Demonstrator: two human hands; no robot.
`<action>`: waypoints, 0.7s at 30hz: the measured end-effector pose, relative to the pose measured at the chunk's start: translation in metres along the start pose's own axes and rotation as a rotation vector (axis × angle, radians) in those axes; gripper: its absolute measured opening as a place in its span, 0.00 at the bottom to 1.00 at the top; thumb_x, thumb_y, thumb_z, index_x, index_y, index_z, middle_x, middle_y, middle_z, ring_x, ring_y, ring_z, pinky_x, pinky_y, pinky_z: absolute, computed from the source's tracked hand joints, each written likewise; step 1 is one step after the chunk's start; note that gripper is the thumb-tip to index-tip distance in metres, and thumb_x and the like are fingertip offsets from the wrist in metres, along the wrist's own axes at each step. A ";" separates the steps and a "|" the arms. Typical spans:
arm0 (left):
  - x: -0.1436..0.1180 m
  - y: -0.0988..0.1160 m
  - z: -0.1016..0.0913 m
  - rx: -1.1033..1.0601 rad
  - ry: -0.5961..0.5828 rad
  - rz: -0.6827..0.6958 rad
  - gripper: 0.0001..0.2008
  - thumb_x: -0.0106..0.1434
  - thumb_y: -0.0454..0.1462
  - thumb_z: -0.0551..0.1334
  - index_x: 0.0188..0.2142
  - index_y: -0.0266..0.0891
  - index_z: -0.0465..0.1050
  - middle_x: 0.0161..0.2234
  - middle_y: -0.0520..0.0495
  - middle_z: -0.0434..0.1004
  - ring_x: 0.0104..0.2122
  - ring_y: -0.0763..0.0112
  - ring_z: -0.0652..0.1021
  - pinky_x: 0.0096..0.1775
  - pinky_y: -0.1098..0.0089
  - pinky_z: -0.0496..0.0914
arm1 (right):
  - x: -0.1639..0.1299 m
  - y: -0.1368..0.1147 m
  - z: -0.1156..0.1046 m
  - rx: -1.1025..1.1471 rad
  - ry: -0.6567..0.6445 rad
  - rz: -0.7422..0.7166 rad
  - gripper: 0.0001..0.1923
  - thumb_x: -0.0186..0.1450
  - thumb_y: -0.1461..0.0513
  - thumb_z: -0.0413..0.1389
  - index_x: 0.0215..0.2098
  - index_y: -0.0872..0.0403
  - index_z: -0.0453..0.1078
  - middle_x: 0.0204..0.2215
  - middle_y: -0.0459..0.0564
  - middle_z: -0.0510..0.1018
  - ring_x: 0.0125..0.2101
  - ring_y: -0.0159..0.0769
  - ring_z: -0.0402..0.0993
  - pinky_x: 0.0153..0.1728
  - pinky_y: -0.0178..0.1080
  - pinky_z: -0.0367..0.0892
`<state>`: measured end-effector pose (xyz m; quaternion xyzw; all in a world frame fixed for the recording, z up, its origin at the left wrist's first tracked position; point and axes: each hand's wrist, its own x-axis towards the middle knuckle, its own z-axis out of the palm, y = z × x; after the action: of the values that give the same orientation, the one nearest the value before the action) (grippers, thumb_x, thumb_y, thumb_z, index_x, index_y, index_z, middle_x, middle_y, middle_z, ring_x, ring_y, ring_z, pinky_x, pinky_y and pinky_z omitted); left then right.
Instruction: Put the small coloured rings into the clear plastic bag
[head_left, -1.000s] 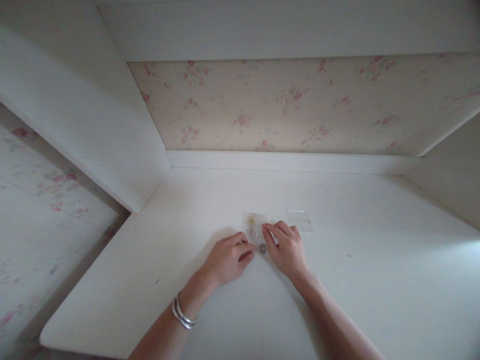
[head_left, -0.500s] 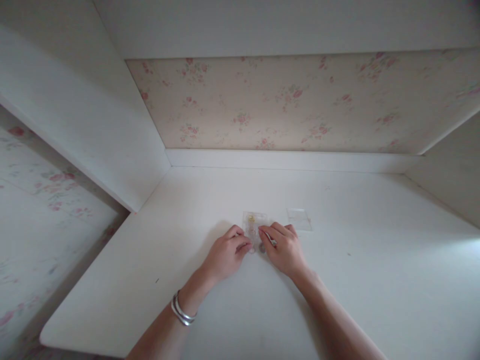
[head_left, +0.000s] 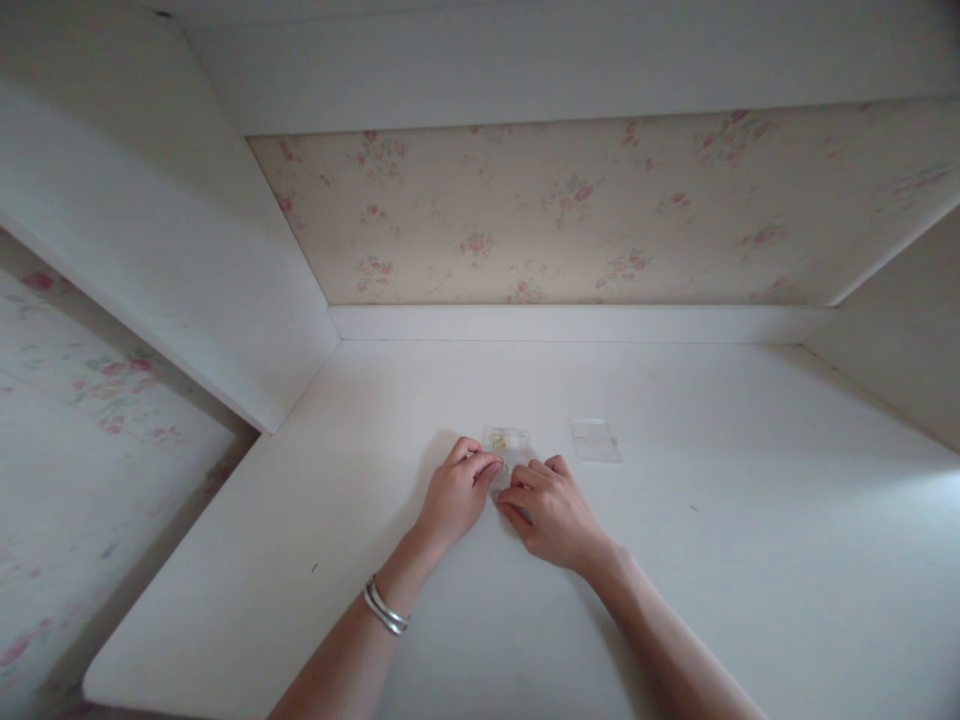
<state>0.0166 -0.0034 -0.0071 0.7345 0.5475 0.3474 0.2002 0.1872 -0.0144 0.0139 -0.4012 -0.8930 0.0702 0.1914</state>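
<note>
On the desk [head_left: 420,395], left hand [head_left: 456,492] and right hand [head_left: 553,514] look narrow by the box [head_left: 516,437]; I can't tell if they hold anything.

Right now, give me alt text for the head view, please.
The left hand and right hand are close together at a clear case on a white desk, a clear panel lying farther right. A silver bracelet rings the left wrist; floral wallpaper is behind.
</note>
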 end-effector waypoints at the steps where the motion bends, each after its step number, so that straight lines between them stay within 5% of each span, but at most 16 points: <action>1: 0.000 0.000 0.000 0.003 -0.006 0.006 0.11 0.66 0.38 0.54 0.38 0.42 0.75 0.38 0.49 0.68 0.30 0.77 0.73 0.35 0.74 0.68 | 0.000 0.000 0.000 -0.006 -0.001 -0.006 0.08 0.63 0.64 0.54 0.30 0.49 0.75 0.27 0.45 0.73 0.32 0.32 0.64 0.38 0.40 0.48; 21: -0.009 -0.008 -0.007 -0.010 -0.048 0.038 0.14 0.65 0.30 0.52 0.43 0.43 0.74 0.39 0.48 0.69 0.35 0.74 0.73 0.41 0.72 0.70 | 0.003 -0.011 0.007 -0.145 0.022 0.025 0.09 0.66 0.65 0.51 0.31 0.53 0.72 0.29 0.48 0.73 0.33 0.34 0.65 0.35 0.40 0.48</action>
<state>0.0049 -0.0097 -0.0099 0.7518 0.5268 0.3361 0.2105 0.1749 -0.0192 0.0116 -0.4260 -0.8885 0.0035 0.1707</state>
